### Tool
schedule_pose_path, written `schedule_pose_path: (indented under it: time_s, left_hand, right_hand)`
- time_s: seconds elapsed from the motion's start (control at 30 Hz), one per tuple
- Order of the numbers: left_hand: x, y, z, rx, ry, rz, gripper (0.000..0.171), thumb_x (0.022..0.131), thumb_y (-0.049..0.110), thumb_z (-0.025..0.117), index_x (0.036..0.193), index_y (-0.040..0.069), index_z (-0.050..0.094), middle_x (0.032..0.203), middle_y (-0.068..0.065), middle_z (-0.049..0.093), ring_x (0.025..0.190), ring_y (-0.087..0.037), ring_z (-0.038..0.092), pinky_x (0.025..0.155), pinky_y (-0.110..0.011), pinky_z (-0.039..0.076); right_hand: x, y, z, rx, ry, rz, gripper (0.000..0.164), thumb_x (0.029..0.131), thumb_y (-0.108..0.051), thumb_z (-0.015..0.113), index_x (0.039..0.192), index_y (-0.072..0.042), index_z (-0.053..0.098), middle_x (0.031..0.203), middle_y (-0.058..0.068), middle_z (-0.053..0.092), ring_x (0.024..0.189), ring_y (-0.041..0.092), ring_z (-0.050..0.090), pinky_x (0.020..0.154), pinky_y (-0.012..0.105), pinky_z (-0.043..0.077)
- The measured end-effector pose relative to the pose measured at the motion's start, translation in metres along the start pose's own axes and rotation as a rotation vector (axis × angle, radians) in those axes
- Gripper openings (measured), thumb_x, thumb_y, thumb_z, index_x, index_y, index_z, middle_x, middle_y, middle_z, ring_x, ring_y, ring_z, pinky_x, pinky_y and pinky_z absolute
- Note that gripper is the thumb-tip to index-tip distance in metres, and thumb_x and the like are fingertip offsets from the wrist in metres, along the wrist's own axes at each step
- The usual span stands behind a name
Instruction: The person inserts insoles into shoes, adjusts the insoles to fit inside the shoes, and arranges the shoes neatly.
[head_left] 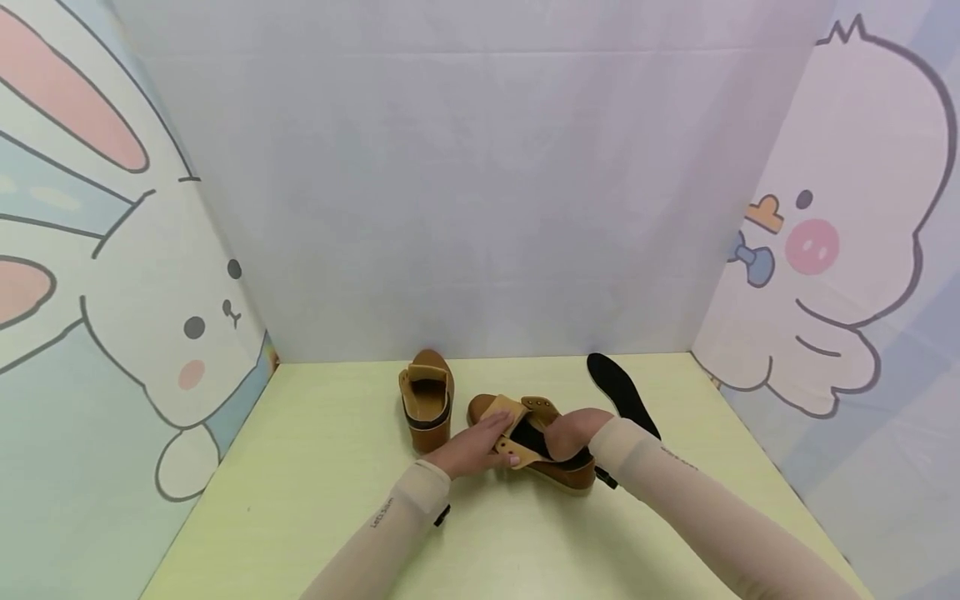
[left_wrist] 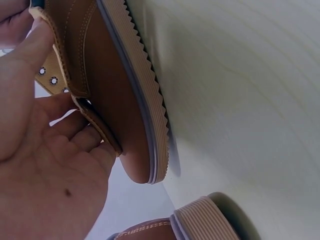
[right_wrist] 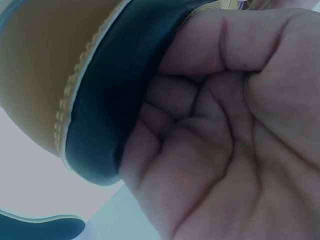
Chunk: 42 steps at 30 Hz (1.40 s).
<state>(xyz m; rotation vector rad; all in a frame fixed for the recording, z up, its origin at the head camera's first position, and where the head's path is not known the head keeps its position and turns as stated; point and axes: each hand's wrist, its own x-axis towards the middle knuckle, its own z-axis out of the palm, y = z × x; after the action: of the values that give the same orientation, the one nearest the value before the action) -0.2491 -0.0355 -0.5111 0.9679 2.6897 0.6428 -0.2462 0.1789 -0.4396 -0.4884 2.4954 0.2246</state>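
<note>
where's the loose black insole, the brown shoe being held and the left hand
Loose black insole [head_left: 622, 390]: head view, on the middle of its flat face.
Held brown shoe [left_wrist: 112, 85]: left wrist view, on the side of its upper.
Left hand [head_left: 471, 445]: head view, on its back.

**Pale counter [head_left: 292, 517] in a cartoon-sided nook**

At 12 o'clock stands a plain whitish back wall [head_left: 450, 200], with a horizontal crease [head_left: 465, 54] near its top. At 10 o'clock, the left wall [head_left: 45, 442] carries a white rabbit [head_left: 146, 329] with pink inner ears; at 2 o'clock, the right wall [head_left: 911, 467] shows a white cartoon creature [head_left: 862, 158] with a blue bow [head_left: 760, 265]. Soft light leaves faint shadows on the yellow-green surface at 6 o'clock.
</note>
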Motion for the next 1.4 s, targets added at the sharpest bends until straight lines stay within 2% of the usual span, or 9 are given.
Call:
schedule_pose_path:
  time_s: [0.17,0.3,0.43,0.57,0.77,0.9,1.03,1.17,1.4]
  left_hand:
    - [0.000,0.003,-0.003,-0.005,-0.003,-0.007,0.083,0.099,0.052,0.059,0.161,0.007,0.027,0.166,-0.009,0.024,0.153,-0.025,0.021,0.120,-0.042,0.027]
    - [-0.001,0.004,-0.005,0.007,-0.002,-0.022,0.081,0.100,0.051,0.058,0.161,0.008,0.028,0.166,-0.009,0.024,0.153,-0.025,0.020,0.120,-0.042,0.027]
    - [-0.003,0.003,-0.002,0.028,0.024,-0.022,0.078,0.102,0.052,0.055,0.161,0.008,0.029,0.166,-0.009,0.025,0.152,-0.025,0.022,0.119,-0.042,0.029]
    - [-0.007,0.003,0.006,0.069,0.091,-0.007,0.076,0.103,0.054,0.051,0.160,0.007,0.030,0.165,-0.010,0.027,0.152,-0.026,0.024,0.118,-0.042,0.031]
    - [-0.011,0.014,0.009,0.160,0.332,0.048,0.081,0.099,0.047,0.065,0.160,0.006,0.030,0.165,-0.015,0.024,0.153,-0.035,0.014,0.120,-0.053,0.022]
    - [-0.011,0.022,0.011,0.034,0.428,-0.097,0.107,0.088,0.048,0.078,0.164,0.010,0.012,0.167,-0.017,0.014,0.154,-0.036,0.011,0.118,-0.052,0.027]
    - [-0.011,0.029,0.011,-0.206,0.414,-0.234,0.121,0.085,0.043,0.083,0.164,0.012,-0.003,0.163,-0.022,0.024,0.148,-0.038,0.028,0.108,-0.051,0.042]
    - [-0.011,0.032,0.009,-0.333,0.356,-0.198,0.105,0.090,0.030,0.080,0.164,0.010,0.008,0.148,-0.021,0.049,0.123,-0.034,0.058,0.092,-0.047,0.053]
    - [-0.011,0.030,0.011,-0.154,0.312,-0.011,0.054,0.098,0.027,0.069,0.146,0.007,0.054,0.141,-0.010,0.059,0.126,-0.022,0.058,0.099,-0.036,0.051]
  right_hand:
    - [0.001,0.002,0.001,0.076,0.066,-0.063,0.033,0.101,-0.010,0.050,0.068,-0.013,0.057,0.063,-0.001,0.044,0.058,0.015,0.042,0.059,0.033,0.036]
    - [0.002,0.013,-0.002,0.174,0.268,-0.218,0.037,0.098,-0.004,0.053,0.063,-0.011,0.061,0.054,-0.005,0.040,0.049,0.009,0.033,0.052,0.028,0.033]
    - [-0.001,0.027,-0.005,0.265,0.515,-0.270,0.021,0.098,-0.002,0.056,0.089,-0.008,0.074,0.075,-0.002,0.064,0.056,0.006,0.048,0.058,0.028,0.046]
    - [0.002,0.040,0.002,0.349,0.637,-0.206,0.013,0.099,-0.005,0.060,0.110,-0.005,0.067,0.087,0.004,0.066,0.062,0.011,0.054,0.059,0.031,0.048]
    - [0.012,0.053,0.016,0.411,0.638,-0.113,0.025,0.098,-0.019,0.070,0.117,-0.003,0.066,0.100,0.009,0.068,0.085,0.020,0.064,0.073,0.038,0.054]
    - [0.016,0.055,0.021,0.441,0.628,-0.150,0.024,0.101,-0.017,0.064,0.079,-0.010,0.070,0.067,-0.002,0.059,0.057,0.012,0.053,0.055,0.030,0.046]
    - [0.016,0.056,0.022,0.465,0.626,-0.179,0.044,0.103,-0.016,0.061,0.060,-0.015,0.056,0.051,-0.007,0.037,0.044,0.008,0.032,0.048,0.025,0.030]
    - [0.017,0.058,0.024,0.484,0.618,-0.193,0.041,0.103,-0.015,0.060,0.063,-0.010,0.062,0.051,-0.007,0.036,0.045,0.008,0.031,0.048,0.026,0.030]
    - [0.020,0.065,0.026,0.467,0.627,-0.248,0.033,0.103,-0.013,0.061,0.071,-0.010,0.069,0.054,-0.008,0.042,0.047,0.007,0.035,0.050,0.025,0.033]
